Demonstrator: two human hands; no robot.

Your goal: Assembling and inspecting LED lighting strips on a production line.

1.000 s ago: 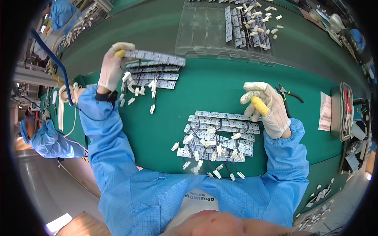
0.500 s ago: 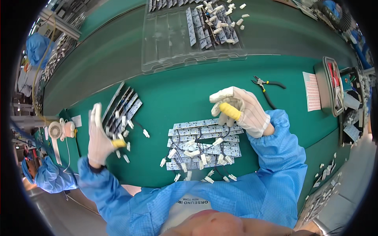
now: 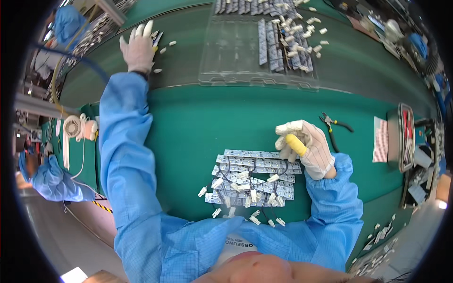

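Observation:
At the far left, my left hand [image 3: 138, 51], in a white glove with a yellow thumb cover, reaches over the dark belt, fingers spread. Light strip boards [image 3: 159, 36] and loose white connectors [image 3: 172, 43] show beside its fingers; whatever lies under the palm is hidden. My right hand [image 3: 307, 147], gloved the same way, hovers at the upper right corner of a layered group of LED strip boards [image 3: 255, 162]. Its fingers are loosely curled and apart, with nothing seen between them. Dark wires and white connectors [image 3: 254, 195] spread over these boards on the green mat.
Beyond the mat, a clear plastic tray [image 3: 226, 52] holds more strip boards [image 3: 273, 47] with connectors. Cutting pliers [image 3: 334, 129] lie right of my right hand, near a label sheet [image 3: 380, 140] and a metal tin [image 3: 401, 151]. A small fan [image 3: 73, 127] stands at left.
My left hand has swung from the mat's left side far out over the belt. The strip boards that lay beside it no longer show on the mat. My right hand stays by the layered boards.

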